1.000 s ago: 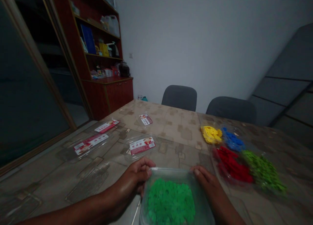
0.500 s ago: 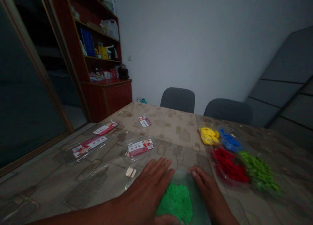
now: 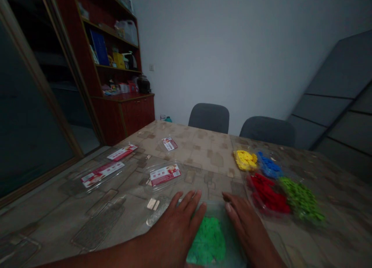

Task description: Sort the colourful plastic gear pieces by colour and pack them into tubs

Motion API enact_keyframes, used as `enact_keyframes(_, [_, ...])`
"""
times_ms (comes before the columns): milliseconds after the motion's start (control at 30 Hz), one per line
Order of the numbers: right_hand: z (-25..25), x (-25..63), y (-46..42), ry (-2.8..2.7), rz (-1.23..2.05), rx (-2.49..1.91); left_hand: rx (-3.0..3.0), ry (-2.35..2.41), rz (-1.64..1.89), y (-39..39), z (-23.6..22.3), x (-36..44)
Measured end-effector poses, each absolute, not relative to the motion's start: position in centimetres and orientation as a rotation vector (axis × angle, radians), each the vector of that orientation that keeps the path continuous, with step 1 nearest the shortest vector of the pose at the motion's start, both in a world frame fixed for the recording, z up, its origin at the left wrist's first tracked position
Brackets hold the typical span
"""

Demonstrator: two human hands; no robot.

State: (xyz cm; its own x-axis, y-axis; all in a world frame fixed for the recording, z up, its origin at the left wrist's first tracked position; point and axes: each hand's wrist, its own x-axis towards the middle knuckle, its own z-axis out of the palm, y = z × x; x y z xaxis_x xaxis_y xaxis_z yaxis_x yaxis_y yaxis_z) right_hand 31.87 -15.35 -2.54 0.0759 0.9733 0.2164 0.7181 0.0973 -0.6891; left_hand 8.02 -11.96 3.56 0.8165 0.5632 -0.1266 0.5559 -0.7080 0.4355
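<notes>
Box of green pieces [image 3: 208,241] at near table edge, partly hidden by left hand [image 3: 177,225], fingers spread; right hand [image 3: 250,229] along its right side, fingers together; red pieces [image 3: 269,194] near right hand; labelled lid [image 3: 165,175] beyond left; yellow pieces [image 3: 245,159], grey chairs [image 3: 209,117] farther off

A home dining room, judging by the patterned table [image 3: 203,147], grey chairs [image 3: 209,117] and cluttered wooden cabinet [image 3: 124,109].

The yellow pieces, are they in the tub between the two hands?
No, the tub between the left hand and right hand holds green pieces; the yellow pieces lie farther back.
</notes>
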Motion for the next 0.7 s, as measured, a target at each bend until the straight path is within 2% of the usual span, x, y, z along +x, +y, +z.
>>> enact_keyframes(233, [-4.1,30.3,-16.9,-1.989,0.318,-1.699,2.54,0.868,-0.071,-12.3,4.3,8.3])
enact_keyframes(433, [-3.0,30.1,-16.7,-2.142,0.144,-1.765,2.533,0.86,-0.029,-12.0,3.6,8.2])
enact_keyframes(600, [-2.9,30.6,-16.7,-2.262,-0.225,-1.547,2.639,0.853,0.008,-11.5,1.3,7.3])
enact_keyframes(700, [-2.9,30.2,-16.8,-2.367,-0.339,-1.362,2.692,0.876,0.005,-11.6,0.3,6.5])
